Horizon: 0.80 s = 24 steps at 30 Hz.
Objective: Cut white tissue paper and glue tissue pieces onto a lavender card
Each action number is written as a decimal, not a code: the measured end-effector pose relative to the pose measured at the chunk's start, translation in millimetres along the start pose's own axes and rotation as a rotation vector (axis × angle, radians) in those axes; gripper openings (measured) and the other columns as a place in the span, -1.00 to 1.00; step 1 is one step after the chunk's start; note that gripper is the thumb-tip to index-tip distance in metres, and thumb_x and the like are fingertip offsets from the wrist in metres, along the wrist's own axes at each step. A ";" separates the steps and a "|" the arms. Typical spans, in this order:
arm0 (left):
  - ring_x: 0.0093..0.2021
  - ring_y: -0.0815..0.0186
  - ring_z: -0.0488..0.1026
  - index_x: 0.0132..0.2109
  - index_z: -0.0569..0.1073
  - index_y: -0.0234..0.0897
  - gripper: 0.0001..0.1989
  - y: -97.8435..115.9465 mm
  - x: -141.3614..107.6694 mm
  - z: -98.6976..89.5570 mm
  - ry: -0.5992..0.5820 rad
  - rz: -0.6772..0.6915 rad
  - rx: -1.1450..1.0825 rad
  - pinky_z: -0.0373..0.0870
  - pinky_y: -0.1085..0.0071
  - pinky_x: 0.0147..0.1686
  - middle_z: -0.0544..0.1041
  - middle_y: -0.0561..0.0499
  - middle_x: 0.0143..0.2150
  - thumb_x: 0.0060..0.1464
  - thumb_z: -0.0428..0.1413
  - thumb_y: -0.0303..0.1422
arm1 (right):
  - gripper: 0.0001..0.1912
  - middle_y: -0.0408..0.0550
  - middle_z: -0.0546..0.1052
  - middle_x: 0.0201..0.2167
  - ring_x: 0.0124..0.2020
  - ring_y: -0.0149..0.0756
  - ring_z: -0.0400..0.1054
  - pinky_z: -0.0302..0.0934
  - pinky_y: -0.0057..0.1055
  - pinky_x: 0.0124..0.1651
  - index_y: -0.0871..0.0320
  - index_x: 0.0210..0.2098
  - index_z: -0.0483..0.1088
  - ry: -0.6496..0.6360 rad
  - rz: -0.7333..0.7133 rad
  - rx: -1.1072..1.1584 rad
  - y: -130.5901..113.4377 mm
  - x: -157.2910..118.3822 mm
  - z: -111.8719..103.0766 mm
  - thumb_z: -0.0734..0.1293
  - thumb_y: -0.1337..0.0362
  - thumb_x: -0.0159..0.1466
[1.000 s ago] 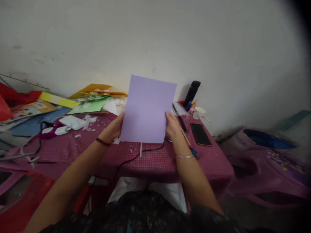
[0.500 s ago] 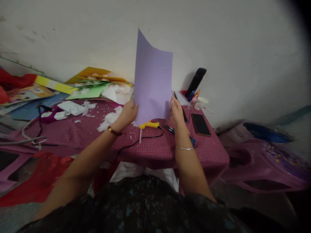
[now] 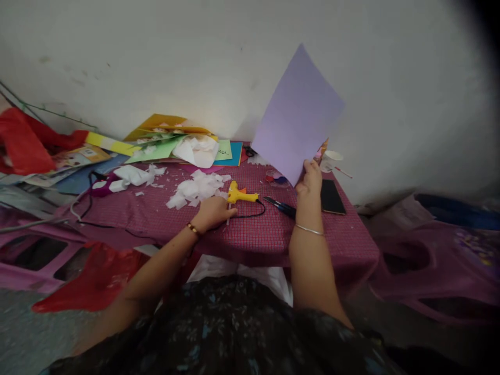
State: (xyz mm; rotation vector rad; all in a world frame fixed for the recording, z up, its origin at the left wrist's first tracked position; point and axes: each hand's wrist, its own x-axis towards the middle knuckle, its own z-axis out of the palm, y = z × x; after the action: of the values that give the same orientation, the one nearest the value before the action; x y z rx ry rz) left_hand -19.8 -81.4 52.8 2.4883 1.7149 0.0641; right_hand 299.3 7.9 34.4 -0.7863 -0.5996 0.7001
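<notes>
A plain purple sheet of paper [image 3: 299,114] is held up, tilted, in front of the wall. My right hand [image 3: 310,178] pinches it by its lower corner, above the table's right part. My left hand [image 3: 214,211] is down at the table with its thumb apart from the fingers, beside a yellow glue gun [image 3: 241,195]. A glue stick [image 3: 228,217] juts from the gun close to my thumb; whether I touch it is unclear. White paper scraps [image 3: 199,187] lie just beyond that hand. Between my hands rests a dark-handled cutting tool [image 3: 279,206], partly hidden by my right arm.
A checked red cloth [image 3: 250,237] covers the table. A black phone [image 3: 332,197] lies to the right. Coloured sheets [image 3: 156,138] are piled at the back left. The glue gun's cord trails across the cloth. Pink plastic stools [image 3: 437,271] stand on both sides.
My left hand has let go of the purple paper and dropped to the table near the glue gun. My right hand has carried the paper rightward, and the sheet now leans to the right.
</notes>
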 end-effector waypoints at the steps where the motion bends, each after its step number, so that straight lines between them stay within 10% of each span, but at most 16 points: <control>1: -0.27 0.07 0.55 -0.31 0.56 -0.32 -0.45 2.0 2.4 1.1 0.011 -0.035 0.011 0.28 0.33 -0.36 0.59 -0.22 -0.35 0.17 -0.03 0.09 | -0.85 -0.16 0.59 -0.29 -0.20 -0.28 0.50 0.38 -0.13 0.07 0.06 -0.28 0.36 -0.007 -0.008 -0.040 0.2 -1.7 0.6 0.30 0.30 0.12; 5: -0.17 -0.03 0.57 -0.11 0.54 -0.39 -0.38 5.4 22.0 4.2 0.103 -0.145 -0.115 0.33 0.30 -0.29 0.61 -0.35 -0.19 0.11 0.02 0.14 | -0.84 -0.10 0.59 -0.28 -0.19 -0.23 0.49 0.38 -0.11 0.04 0.07 -0.29 0.36 -0.017 -0.034 -0.135 -0.2 -3.8 -1.1 0.32 0.25 0.10; 10: -0.32 0.10 0.54 -0.42 0.49 -0.34 -0.69 0.2 38.7 6.7 0.106 -0.139 -0.387 0.27 0.35 -0.37 0.57 -0.17 -0.43 -0.05 0.22 -0.14 | -0.82 -0.07 0.58 -0.28 -0.19 -0.19 0.48 0.38 -0.13 -0.02 0.07 -0.30 0.37 -0.008 -0.039 -0.228 -0.9 -1.1 -2.3 0.29 0.17 0.10; 18: -0.62 0.43 0.28 -0.50 0.35 -0.27 -0.66 -80.9 3.0 -41.0 0.271 -0.289 -0.835 0.19 0.49 -0.59 0.37 0.08 -0.62 0.03 0.06 -0.10 | -0.82 -0.16 0.53 -0.44 -0.39 -0.28 0.41 0.37 -0.29 -0.20 0.09 -0.36 0.36 -0.076 0.034 -0.340 -14.3 -16.9 10.0 0.28 0.21 0.03; 24: -0.66 0.43 0.24 -0.48 0.34 -0.26 -0.64 -119.8 -23.0 -42.5 0.447 -0.371 -1.057 0.15 0.49 -0.64 0.37 0.09 -0.62 -0.21 0.17 -0.05 | -0.83 -0.19 0.51 -0.55 -0.52 -0.31 0.32 0.25 -0.39 -0.42 0.12 -0.41 0.41 -0.220 0.084 -0.511 -29.8 -49.4 7.4 0.32 0.22 -0.02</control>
State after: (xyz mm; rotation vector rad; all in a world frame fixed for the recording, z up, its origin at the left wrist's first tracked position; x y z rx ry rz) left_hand -143.6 -57.6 81.1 1.4148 1.5909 1.1994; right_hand 273.1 -41.2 51.3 -1.2222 -0.9703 0.7241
